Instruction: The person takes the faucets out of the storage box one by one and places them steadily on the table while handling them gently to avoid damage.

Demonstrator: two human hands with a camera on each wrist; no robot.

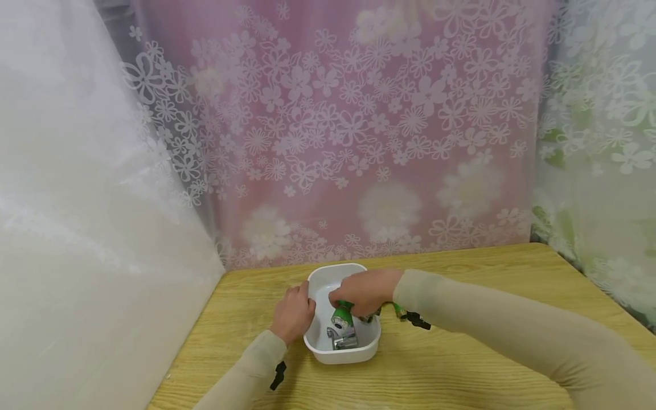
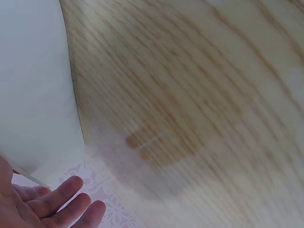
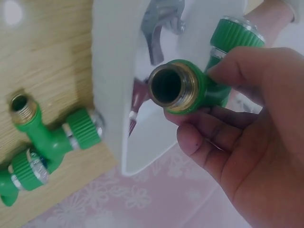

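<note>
My right hand reaches over a white plastic basin and grips a green angle valve. In the right wrist view, thumb and fingers close round the valve's body, and its brass threaded mouth faces the camera. At the basin's left rim is my left hand, thumb over the edge and fingers along the outside, holding the wall. The left wrist view shows those fingers beside the white wall. A chrome tap lies inside the basin, together with a partly hidden dark red piece.
More green valves with brass threads lie on the wooden table, just right of the basin; my right forearm partly covers them in the head view. A pink flowered curtain hangs behind the table, and a pale sheet at the left.
</note>
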